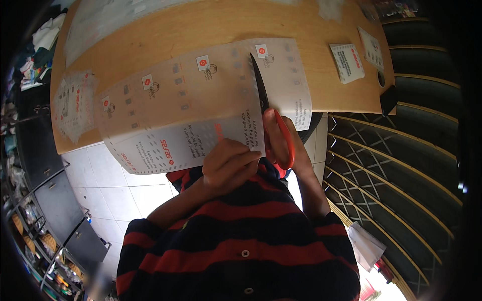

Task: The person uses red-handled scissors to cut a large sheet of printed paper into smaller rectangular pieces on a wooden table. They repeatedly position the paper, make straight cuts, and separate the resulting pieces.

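One printed sheet [175,103] spreads beyond the left hand [228,164] pinching its near edge; right hand [298,149] grips scissors [263,95].

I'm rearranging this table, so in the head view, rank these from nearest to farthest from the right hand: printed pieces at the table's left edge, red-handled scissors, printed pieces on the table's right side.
1. Red-handled scissors: held in the right hand.
2. Right-side printed pieces: beyond the hand, to its right.
3. Left-edge printed pieces: far across, to its left.
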A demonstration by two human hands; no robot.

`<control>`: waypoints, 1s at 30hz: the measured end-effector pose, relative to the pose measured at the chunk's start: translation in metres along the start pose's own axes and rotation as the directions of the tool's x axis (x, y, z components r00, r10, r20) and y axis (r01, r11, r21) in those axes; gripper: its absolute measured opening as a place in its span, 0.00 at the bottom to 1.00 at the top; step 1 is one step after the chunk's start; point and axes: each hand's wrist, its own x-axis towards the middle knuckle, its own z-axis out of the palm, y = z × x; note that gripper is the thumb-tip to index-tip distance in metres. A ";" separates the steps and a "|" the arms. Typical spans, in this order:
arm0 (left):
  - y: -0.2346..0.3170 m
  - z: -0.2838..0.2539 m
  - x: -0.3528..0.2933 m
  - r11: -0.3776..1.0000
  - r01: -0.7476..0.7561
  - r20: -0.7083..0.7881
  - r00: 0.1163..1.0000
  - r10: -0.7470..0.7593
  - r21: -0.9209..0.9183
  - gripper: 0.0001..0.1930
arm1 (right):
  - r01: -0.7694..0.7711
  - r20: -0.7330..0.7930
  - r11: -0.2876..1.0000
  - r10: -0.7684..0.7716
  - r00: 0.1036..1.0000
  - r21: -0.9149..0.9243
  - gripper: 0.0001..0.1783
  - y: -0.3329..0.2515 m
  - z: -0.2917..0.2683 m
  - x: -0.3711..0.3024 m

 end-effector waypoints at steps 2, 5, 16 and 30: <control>0.000 -0.001 0.001 1.000 -0.002 -0.005 1.000 0.002 0.000 0.16 | 0.040 -0.023 0.999 -0.040 0.999 -0.020 0.41 0.007 0.000 0.003; 0.000 -0.002 0.000 1.000 -0.010 -0.015 1.000 0.010 0.003 0.16 | -0.018 -0.005 0.999 0.018 1.000 0.032 0.40 -0.005 0.000 -0.002; 0.005 -0.004 -0.003 0.999 -0.022 -0.012 1.000 0.022 -0.022 0.16 | 0.047 -0.019 0.995 -0.045 0.999 0.094 0.42 -0.011 -0.003 -0.001; 0.001 0.002 0.005 0.999 -0.042 -0.053 0.998 0.042 -0.009 0.15 | 0.018 0.067 0.988 -0.028 0.997 0.151 0.40 -0.028 -0.026 0.019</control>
